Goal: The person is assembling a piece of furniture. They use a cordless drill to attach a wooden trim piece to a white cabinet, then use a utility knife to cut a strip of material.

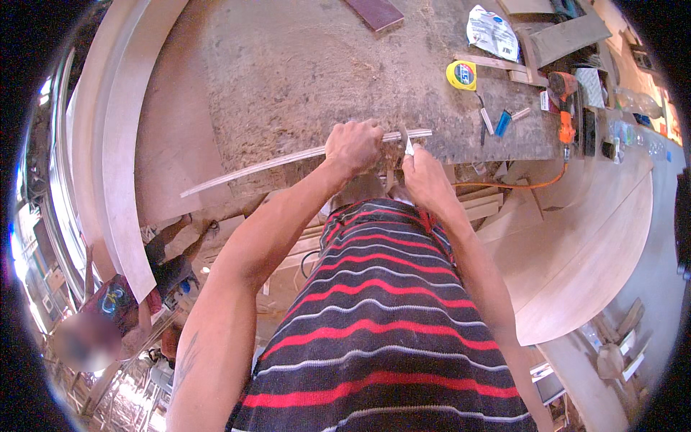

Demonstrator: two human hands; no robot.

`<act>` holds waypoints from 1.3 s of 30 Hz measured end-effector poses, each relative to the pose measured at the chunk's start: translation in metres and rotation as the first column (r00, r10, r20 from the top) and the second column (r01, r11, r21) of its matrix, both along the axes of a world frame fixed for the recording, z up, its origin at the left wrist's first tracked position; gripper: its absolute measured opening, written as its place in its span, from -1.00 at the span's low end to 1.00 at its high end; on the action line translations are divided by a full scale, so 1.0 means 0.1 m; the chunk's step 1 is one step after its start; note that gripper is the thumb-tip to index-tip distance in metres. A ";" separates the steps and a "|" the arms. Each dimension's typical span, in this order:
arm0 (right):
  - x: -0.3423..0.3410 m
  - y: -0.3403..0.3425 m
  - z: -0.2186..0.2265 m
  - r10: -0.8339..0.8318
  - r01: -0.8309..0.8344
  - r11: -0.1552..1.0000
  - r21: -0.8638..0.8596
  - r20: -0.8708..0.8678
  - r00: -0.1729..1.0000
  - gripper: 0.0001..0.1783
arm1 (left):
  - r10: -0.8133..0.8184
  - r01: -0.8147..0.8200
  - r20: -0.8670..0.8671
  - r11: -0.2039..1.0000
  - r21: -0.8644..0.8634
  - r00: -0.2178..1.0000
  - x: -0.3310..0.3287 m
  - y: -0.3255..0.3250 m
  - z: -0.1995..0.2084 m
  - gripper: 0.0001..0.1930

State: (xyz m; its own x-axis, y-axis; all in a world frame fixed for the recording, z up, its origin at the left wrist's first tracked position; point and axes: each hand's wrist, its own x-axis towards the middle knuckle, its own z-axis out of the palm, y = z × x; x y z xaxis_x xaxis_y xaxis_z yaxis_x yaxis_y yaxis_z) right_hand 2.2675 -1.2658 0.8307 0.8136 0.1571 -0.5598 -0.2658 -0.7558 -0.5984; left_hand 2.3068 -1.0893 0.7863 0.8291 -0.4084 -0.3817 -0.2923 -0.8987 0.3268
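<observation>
1. Long thin pale wooden strip [288, 160]: lies along the near edge of the rough, sawdust-covered wooden table [288, 65], running from the left toward the middle.
2. Left hand [353, 146]: clenched over the strip, pinning it at the table's near edge.
3. Right hand [425, 176]: closed around a small light-bladed cutting tool [408, 144], its tip touching the strip just beside the left hand.
4. Risk, as judged: the blade works close to the left fingers; a slip along the narrow strip could cut them, or the thin wood could split or spring off the edge.
5. Yellow round tape measure [461, 75]: right part of the table, with a dark oblong label on its face.
6. White crumpled plastic packet [492, 32]: far right corner, blue printing.
7. Orange power drill [563, 101]: right edge, orange cable trailing.
</observation>
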 end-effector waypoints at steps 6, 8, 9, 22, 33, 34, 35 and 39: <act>0.02 -0.03 -0.14 -0.019 0.020 1.000 0.022 -0.027 0.999 -0.65 | -0.004 0.003 -0.028 1.000 -0.008 1.000 0.03 -0.02 0.02 -0.79; 0.04 0.00 -0.13 -0.027 0.028 0.999 0.031 -0.016 1.000 -0.66 | -0.015 0.015 -0.013 1.000 0.002 1.000 0.02 -0.01 -0.03 -0.78; 0.05 0.02 -0.12 -0.030 0.031 0.999 0.036 -0.010 0.999 -0.66 | -0.019 0.019 -0.005 1.000 0.007 1.000 0.01 -0.01 -0.05 -0.78; 0.00 0.32 -0.20 -0.082 0.082 0.978 -0.190 0.008 0.997 -0.66 | -0.023 0.023 0.011 1.000 -0.002 1.000 -0.03 0.00 -0.10 -0.79; -0.10 0.08 0.09 -0.074 0.113 0.972 -0.208 0.184 0.980 -0.64 | -0.026 0.025 0.040 0.999 0.020 0.999 -0.02 0.03 -0.06 -0.78; -0.14 0.05 0.05 -0.077 0.111 0.975 -0.192 0.172 0.982 -0.63 | -0.027 0.026 0.057 1.000 0.015 0.998 -0.03 0.02 -0.07 -0.79; -0.20 0.02 -0.03 -0.079 0.107 0.978 -0.177 0.160 0.984 -0.63 | -0.026 0.025 0.073 1.000 0.011 0.997 -0.04 0.02 -0.10 -0.80; -0.29 0.06 -0.09 -0.073 0.094 0.986 -0.136 0.152 0.986 -0.63 | -0.015 0.014 0.066 1.000 0.019 0.998 -0.04 0.00 -0.16 -0.83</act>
